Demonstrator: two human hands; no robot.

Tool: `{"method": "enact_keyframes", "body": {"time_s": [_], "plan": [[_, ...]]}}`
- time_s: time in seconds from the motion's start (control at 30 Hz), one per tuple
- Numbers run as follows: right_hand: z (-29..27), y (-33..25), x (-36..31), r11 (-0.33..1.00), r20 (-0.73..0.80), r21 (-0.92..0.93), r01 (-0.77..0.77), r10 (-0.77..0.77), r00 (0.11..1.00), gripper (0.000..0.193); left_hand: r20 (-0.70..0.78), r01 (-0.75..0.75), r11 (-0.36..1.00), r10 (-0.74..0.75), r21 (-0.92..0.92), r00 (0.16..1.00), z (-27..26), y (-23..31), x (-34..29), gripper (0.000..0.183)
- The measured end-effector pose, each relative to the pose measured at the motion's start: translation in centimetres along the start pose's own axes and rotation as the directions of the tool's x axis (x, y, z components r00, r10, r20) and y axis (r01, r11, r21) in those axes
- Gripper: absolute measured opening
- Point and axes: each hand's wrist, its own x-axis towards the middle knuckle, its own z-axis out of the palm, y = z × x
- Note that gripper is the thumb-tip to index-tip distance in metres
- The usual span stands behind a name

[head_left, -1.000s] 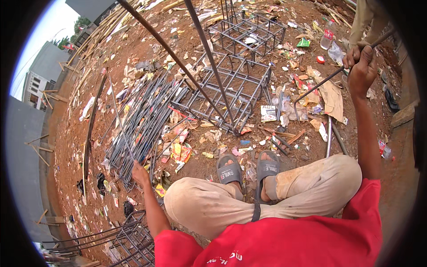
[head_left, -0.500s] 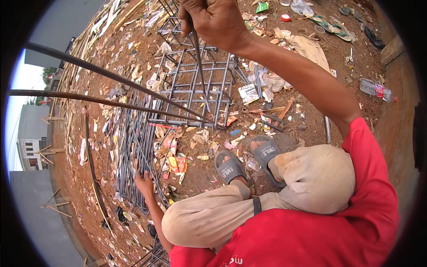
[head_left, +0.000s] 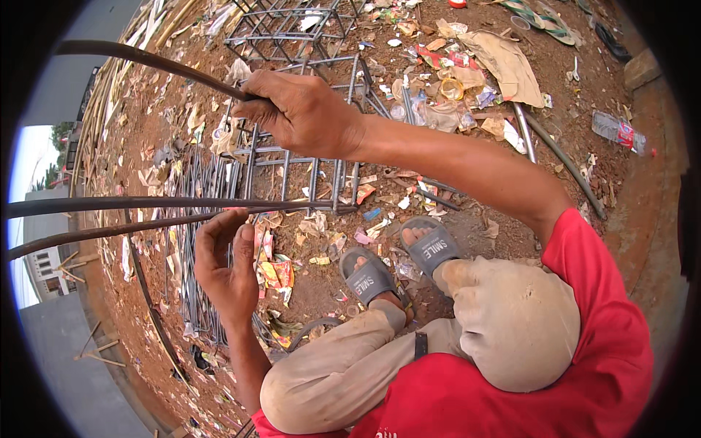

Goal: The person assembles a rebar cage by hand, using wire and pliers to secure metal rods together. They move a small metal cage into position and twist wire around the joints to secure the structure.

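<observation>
My right hand (head_left: 299, 113) is closed round one end of a dark steel bar (head_left: 157, 67), which runs off to the upper left. Below it, my left hand (head_left: 228, 274) is raised with thumb and fingers apart. Its fingertips are next to two long bars, an upper one (head_left: 131, 205) and a lower one (head_left: 117, 228); whether they touch the lower one I cannot tell. Both bars lead to the near edge of a rebar cage (head_left: 318, 171), partly hidden behind my right hand and forearm. A pile of thin bent steel ties (head_left: 204, 292) lies behind my left hand.
Another rebar cage (head_left: 292, 33) lies farther off. Litter covers the reddish soil round my sandalled feet (head_left: 369, 276). To the right are a metal pipe (head_left: 524, 131), a brown cardboard piece (head_left: 504, 66) and a plastic bottle (head_left: 619, 133). Bamboo poles (head_left: 109, 95) lie far left.
My right hand has come down and left, and its bar now points to the upper left instead of down into the cage. My left hand has risen from the tie pile to the bars.
</observation>
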Motion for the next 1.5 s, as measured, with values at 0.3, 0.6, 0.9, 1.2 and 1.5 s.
{"method": "enact_keyframes", "body": {"time_s": [0.3,0.6,0.9,1.2,1.5], "plan": [[1.5,2.8,-2.9,0.994,0.182,0.103,-0.029,0.009,0.983,0.015,-0.033,0.021,0.942,-0.034,-0.334,0.999,5.6,-1.3,0.0,0.079],[3.0,3.7,-3.4,0.987,0.145,0.159,-0.025,0.002,0.989,0.017,-0.231,-0.233,0.911,0.159,-0.341,0.960,7.6,-0.6,4.0,0.067],[2.5,4.2,-3.8,0.974,0.229,0.157,-0.164,0.125,0.965,0.018,-0.220,-0.264,0.921,0.205,-0.286,0.954,8.4,-0.6,6.5,0.059],[1.6,3.1,-4.0,0.924,0.305,0.274,-0.266,0.179,0.936,0.017,-0.189,-0.268,0.850,0.203,-0.453,0.961,7.9,-1.8,6.9,0.069],[1.4,3.4,-2.1,0.956,0.323,0.208,-0.205,0.131,0.937,0.025,-0.172,-0.226,0.844,0.161,-0.486,0.972,8.8,-3.3,5.6,0.070]]}}
